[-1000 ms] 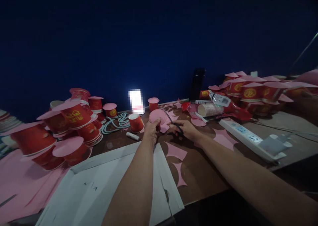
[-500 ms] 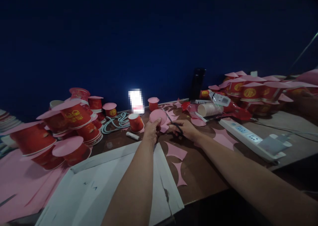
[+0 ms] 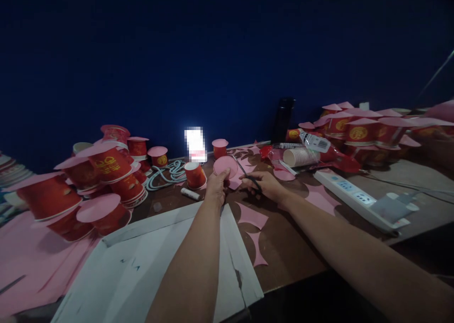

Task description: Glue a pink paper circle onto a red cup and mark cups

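My left hand [image 3: 217, 187] pinches a round pink paper disc [image 3: 224, 165] by its near edge, thumb on top. In my right hand [image 3: 261, 185] is a pair of dark-handled scissors [image 3: 241, 166], its blades pointing up and left beside the disc's right edge. Whether the blades touch the disc I cannot tell. Pink paper offcuts [image 3: 252, 215] with curved edges lie on the brown table below and behind my hands. Left of my left hand stands a red paper cup [image 3: 195, 175] with its open end up, and a white glue stick [image 3: 190, 194] lies near it.
Red cups topped with pink discs are piled at the left [image 3: 106, 164] and right [image 3: 362, 131]. A white power strip [image 3: 345, 188] with a plugged-in adapter sits at the right. A white box lid [image 3: 142, 266] lies under my left forearm. A coiled cable [image 3: 165, 175] and bagged cups [image 3: 301, 157] are nearby.
The view has shifted very slightly. Both hands keep their hold on the disc and the scissors, with hardly any movement visible.
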The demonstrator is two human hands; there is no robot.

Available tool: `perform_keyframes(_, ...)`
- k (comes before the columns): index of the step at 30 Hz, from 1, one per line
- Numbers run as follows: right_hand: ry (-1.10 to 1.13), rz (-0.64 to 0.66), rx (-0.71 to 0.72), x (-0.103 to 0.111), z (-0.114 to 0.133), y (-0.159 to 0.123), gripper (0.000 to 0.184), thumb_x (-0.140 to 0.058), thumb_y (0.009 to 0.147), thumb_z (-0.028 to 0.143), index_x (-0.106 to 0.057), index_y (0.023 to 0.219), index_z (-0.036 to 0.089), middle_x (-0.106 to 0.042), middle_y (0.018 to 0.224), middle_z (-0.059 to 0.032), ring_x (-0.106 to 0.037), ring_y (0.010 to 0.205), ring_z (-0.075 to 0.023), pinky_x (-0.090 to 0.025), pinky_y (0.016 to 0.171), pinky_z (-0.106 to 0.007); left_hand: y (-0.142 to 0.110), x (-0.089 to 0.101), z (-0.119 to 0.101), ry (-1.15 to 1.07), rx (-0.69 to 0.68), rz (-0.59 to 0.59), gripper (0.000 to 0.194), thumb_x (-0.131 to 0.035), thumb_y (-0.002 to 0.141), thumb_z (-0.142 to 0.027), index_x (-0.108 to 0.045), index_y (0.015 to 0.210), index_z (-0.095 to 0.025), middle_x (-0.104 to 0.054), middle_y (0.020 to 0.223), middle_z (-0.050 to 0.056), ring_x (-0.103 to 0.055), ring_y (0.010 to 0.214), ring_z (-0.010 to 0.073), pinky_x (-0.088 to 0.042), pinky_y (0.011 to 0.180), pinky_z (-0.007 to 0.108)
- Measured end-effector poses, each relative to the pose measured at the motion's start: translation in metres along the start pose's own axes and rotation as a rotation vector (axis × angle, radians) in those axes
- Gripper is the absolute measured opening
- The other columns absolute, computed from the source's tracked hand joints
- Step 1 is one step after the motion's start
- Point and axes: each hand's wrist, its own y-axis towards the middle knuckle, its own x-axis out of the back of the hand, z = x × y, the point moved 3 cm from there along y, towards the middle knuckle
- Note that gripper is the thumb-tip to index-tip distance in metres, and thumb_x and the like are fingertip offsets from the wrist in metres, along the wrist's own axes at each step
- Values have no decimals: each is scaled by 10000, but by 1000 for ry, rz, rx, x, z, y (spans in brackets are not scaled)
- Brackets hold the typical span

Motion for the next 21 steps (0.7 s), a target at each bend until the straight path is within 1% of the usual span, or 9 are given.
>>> perform_keyframes(11,-15,5,12,1,-1,1,482,-716,696,480,-685,1039,142,-562,562,17,-502,466,-78,-362,352,-147,-3,-1,-2,9,1,5,424,-809,492,-299,-614,835,-147,-583,621,-27,-479,451,56,-362,443,190)
perform_keyframes(21,-11,0,1,0,-3,2,501,-719,688,492,-684,1052,150,-569,558,21,-496,459,-75,-358,349,-153,-2,-1,-1,16,-1,17,421,-801,501,-290,-620,854,-151,-594,634,-22,-489,461,62,-369,438,187)
